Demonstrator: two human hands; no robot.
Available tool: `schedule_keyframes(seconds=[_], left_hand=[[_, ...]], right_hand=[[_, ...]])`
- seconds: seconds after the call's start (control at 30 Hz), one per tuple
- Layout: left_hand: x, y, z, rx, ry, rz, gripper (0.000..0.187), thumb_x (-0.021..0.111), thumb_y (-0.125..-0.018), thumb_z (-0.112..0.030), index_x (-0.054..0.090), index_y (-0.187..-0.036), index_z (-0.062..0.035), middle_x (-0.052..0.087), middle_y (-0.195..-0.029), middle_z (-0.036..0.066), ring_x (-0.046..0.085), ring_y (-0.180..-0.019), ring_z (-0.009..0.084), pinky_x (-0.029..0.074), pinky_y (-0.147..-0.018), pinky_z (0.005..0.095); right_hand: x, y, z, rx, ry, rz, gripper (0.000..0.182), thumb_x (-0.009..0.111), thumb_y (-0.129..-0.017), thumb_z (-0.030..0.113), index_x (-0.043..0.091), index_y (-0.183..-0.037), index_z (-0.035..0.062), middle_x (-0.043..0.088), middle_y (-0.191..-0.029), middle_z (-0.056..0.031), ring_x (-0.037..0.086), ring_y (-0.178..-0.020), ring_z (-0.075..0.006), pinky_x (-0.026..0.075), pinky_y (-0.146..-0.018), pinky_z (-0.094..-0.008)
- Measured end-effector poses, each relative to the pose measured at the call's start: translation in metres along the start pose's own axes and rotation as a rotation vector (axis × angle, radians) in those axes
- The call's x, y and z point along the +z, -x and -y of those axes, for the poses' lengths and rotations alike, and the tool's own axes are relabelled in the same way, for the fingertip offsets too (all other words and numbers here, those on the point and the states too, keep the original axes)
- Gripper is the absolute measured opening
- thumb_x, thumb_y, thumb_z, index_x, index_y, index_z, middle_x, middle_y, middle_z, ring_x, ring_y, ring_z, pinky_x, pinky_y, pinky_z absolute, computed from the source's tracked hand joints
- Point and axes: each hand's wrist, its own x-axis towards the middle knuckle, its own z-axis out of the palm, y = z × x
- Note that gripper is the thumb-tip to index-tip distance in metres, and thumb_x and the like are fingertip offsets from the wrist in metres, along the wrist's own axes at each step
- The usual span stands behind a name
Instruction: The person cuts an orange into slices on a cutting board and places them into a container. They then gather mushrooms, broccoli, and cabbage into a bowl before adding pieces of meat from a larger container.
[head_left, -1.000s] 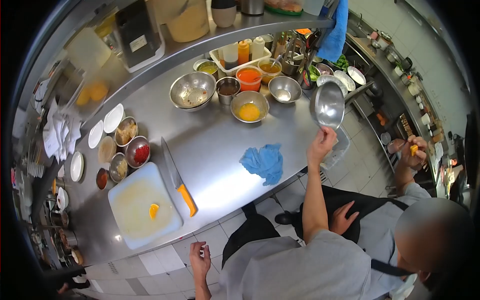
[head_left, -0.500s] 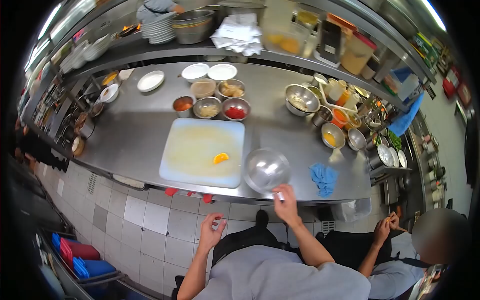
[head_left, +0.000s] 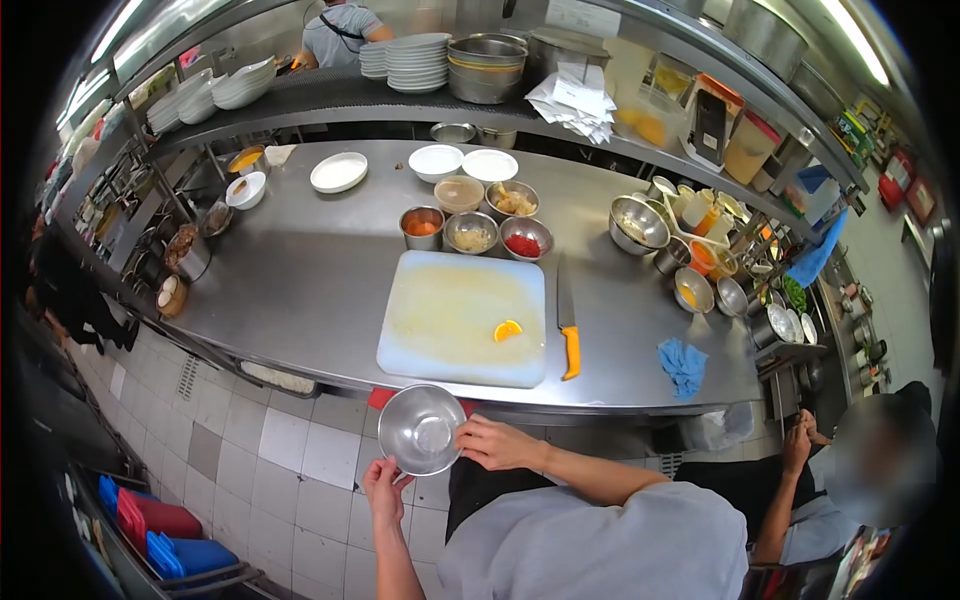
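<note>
Both my hands hold a metal mixing bowl (head_left: 421, 428) in front of the counter's edge, above the tiled floor. My left hand (head_left: 386, 484) grips its lower left rim, and my right hand (head_left: 492, 443) has closed on the right rim. No contents show inside it. Just beyond the bowl lies a white cutting board (head_left: 450, 318) with an orange wedge (head_left: 507, 330) towards its right side. A knife (head_left: 568, 318) with a yellow handle rests on the steel right of the board.
Small bowls, one with chopped red pieces (head_left: 525, 240), stand behind the board. A blue cloth (head_left: 683, 367) lies at the counter's right front. Sauce bottles (head_left: 705, 212) and more bowls crowd the right side. Another person (head_left: 800, 480) stands close on my right.
The mixing bowl has come off the counter to the left and towards me. Both hands have closed on its rim. The knife now shows where the bowl stood. My view has shifted left.
</note>
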Motion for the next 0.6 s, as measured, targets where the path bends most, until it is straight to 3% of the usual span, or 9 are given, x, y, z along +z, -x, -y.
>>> schedule_keyframes(seconds=[0.13, 0.27, 0.4, 0.6], left_hand=[[-0.02, -0.041, -0.026, 0.004, -0.049, -0.012, 0.021, 0.066, -0.093, -0.012, 0.054, -0.075, -0.009, 0.059, -0.077, 0.002, 0.058, -0.072, 0.0116, 0.06, -0.069, 0.0373], [-0.045, -0.087, -0.061, 0.052, -0.031, -0.08, 0.02, 0.063, -0.09, -0.008, 0.052, -0.073, -0.0097, 0.06, -0.077, 0.001, 0.059, -0.071, 0.0111, 0.059, -0.067, 0.0347], [-0.082, -0.122, -0.102, 0.15, 0.022, -0.266, 0.02, 0.064, -0.087, -0.007, 0.051, -0.072, -0.011, 0.058, -0.077, -0.001, 0.058, -0.074, 0.0097, 0.055, -0.066, 0.03], [-0.132, -0.14, -0.186, 0.309, 0.107, -0.529, 0.022, 0.066, -0.086, -0.006, 0.05, -0.071, -0.0096, 0.057, -0.079, -0.001, 0.058, -0.076, 0.0098, 0.055, -0.068, 0.0316]], right_hand=[[0.017, -0.053, -0.02, -0.015, -0.028, -0.006, 0.017, 0.068, -0.085, 0.005, 0.064, -0.101, 0.0027, 0.057, -0.109, -0.0097, 0.057, -0.095, -0.0279, 0.05, -0.085, -0.0367], [0.032, -0.122, -0.035, 0.035, -0.036, -0.017, 0.023, 0.064, -0.088, 0.005, 0.063, -0.111, 0.003, 0.057, -0.115, -0.0114, 0.059, -0.104, -0.0288, 0.051, -0.089, -0.0372], [0.039, -0.208, -0.047, -0.016, -0.063, -0.001, 0.028, 0.062, -0.087, 0.003, 0.063, -0.115, 0.0042, 0.058, -0.119, -0.0123, 0.062, -0.103, -0.0287, 0.055, -0.085, -0.0364], [0.09, -0.336, -0.054, -0.156, -0.108, 0.052, 0.022, 0.067, -0.081, -0.005, 0.068, -0.101, 0.0036, 0.062, -0.109, -0.0113, 0.068, -0.084, -0.0258, 0.057, -0.07, -0.0342]])
